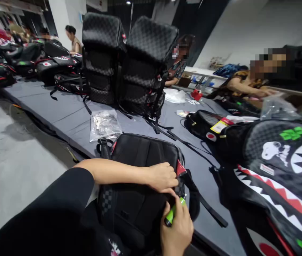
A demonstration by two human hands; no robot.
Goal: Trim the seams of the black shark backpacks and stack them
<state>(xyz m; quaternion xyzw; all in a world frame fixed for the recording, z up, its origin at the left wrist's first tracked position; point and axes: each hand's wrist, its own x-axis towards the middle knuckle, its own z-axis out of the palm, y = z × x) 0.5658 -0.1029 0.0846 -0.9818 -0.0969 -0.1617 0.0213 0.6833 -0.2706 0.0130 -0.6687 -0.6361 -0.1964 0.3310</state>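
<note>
A black backpack (140, 185) lies back-side up at the near edge of a grey table (65, 110). My left hand (163, 176) reaches across it and pinches the fabric near a red tab (180, 168) at its right edge. Just below, my right hand (176, 229) is closed on a small green lighter (174, 212), whose tip points up at the spot where my left fingers pinch.
A clear bag of small parts (105, 123) lies beyond the backpack. Two tall black backpacks (129, 64) stand upright behind it. Shark-mouth backpacks (281, 170) lie at right and far left. Other people work along the table's far side.
</note>
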